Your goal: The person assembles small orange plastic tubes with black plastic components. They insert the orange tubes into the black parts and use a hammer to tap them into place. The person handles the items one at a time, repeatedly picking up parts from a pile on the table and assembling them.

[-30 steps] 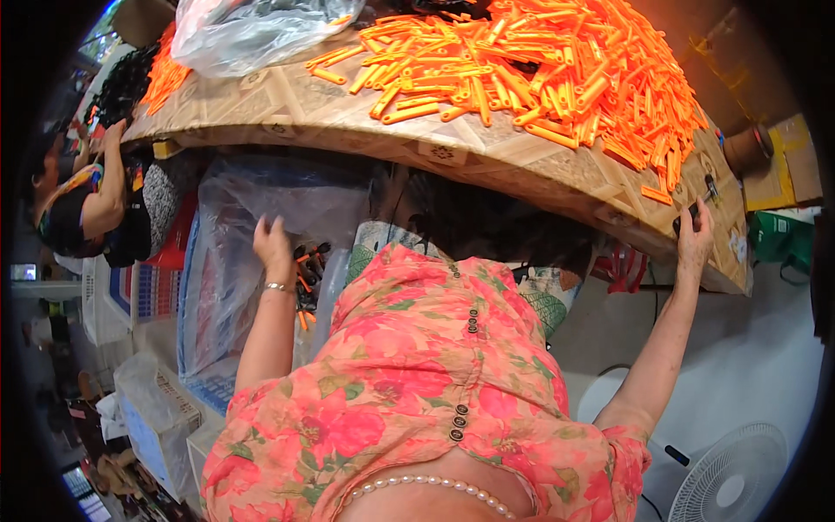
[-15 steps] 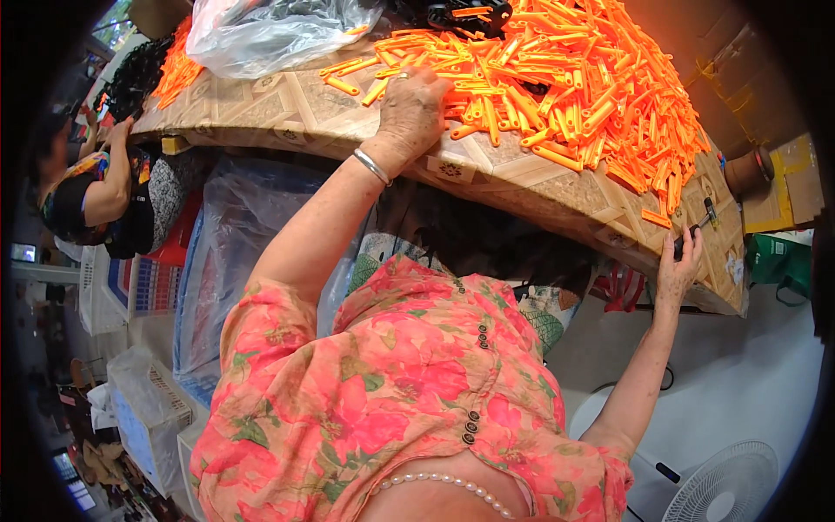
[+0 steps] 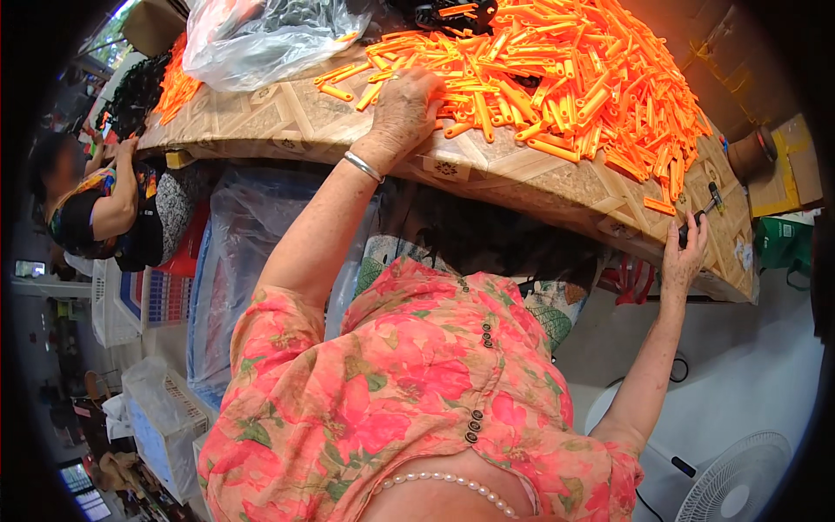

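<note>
A big heap of bright orange plastic pieces [image 3: 600, 96], slim and long with a hole at one end, covers much of the patterned table [image 3: 496, 170]. My left hand [image 3: 404, 113], with a bangle on the wrist, bends over the heap's near left edge. Its fingers are curled, and what they hold, if anything, is hidden under the hand. By the table's right front edge, my right hand [image 3: 684, 248] has its fingers around the dark handle of a small hammer [image 3: 715, 197]. A single orange piece [image 3: 659, 206] lies just left of the hammer.
A clear plastic bag [image 3: 278, 52] and black parts [image 3: 444, 16] lie at the back. Another person [image 3: 113, 200] works at the table's far left. Cardboard boxes [image 3: 787, 165] and a green bag [image 3: 781, 244] stand at the right. A fan [image 3: 735, 487] is at lower right.
My right hand has closed around the hammer handle, and the hammer has turned slightly. My left hand stays at the heap's edge. The whole view has shifted a little.
</note>
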Demonstrator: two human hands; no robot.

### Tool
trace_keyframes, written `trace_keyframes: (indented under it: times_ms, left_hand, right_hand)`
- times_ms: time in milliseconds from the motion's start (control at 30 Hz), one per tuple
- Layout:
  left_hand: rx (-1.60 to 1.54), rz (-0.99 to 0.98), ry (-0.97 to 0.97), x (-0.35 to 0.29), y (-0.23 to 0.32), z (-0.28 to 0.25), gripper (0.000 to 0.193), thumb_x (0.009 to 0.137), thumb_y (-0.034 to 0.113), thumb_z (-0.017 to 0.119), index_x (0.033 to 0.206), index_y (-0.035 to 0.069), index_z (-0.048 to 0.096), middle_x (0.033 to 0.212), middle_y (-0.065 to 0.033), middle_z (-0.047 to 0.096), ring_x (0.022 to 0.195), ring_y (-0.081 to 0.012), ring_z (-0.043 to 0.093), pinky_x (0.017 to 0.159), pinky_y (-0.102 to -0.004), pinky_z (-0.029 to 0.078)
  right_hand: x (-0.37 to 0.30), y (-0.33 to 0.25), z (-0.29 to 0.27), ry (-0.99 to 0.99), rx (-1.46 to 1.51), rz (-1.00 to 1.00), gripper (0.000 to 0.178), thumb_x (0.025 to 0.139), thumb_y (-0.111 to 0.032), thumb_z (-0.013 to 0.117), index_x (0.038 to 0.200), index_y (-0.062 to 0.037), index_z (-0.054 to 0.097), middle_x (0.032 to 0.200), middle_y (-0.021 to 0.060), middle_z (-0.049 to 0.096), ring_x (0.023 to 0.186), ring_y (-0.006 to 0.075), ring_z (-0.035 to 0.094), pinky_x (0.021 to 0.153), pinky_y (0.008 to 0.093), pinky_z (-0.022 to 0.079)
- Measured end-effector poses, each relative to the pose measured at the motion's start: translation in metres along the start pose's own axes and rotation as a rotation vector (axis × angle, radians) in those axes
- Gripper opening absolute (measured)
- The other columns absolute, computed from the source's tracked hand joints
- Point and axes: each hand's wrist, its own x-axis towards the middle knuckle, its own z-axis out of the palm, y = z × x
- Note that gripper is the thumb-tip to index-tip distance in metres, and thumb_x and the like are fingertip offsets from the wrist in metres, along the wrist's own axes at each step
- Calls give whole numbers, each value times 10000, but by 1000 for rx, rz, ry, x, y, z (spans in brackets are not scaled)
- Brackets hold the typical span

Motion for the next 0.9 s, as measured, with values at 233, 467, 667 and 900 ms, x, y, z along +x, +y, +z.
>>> trace_keyframes:
  times_ms: [233,467,667,900]
  left_hand:
    - [-109,53,268,3,-1,2,117,767,47,730,870,66,678,977,-74,671,908,-266,648,788,-358,509]
    - [-420,172,264,-8,55,4,195,705,-23,744,858,77,676,850,-79,674,814,-264,646,706,-354,506]
    - [-641,350,144,-18,134,7,202,686,36,753,859,87,664,838,-57,661,794,-260,637,721,-361,499]
    - [-411,203,269,35,113,6,429,711,160,813,1116,112,680,1332,-226,496,1215,-364,497,956,-431,447]
  right_hand:
    - [-7,-39,-15,210,59,-58,439,936,-258,605,1338,-91,550,1493,239,336,1377,389,338,1075,459,360]
    - [-32,-171,-25,50,423,-386,444,843,-33,631,1284,-21,579,1317,145,579,1233,331,521,1079,423,359]
    - [-34,-220,-4,-60,849,-246,332,906,-117,657,1222,-15,637,1279,126,601,1202,261,555,1028,370,416]
    - [-38,-200,-15,57,1216,143,187,958,-98,604,1104,3,665,1179,83,652,897,111,592,806,250,488]
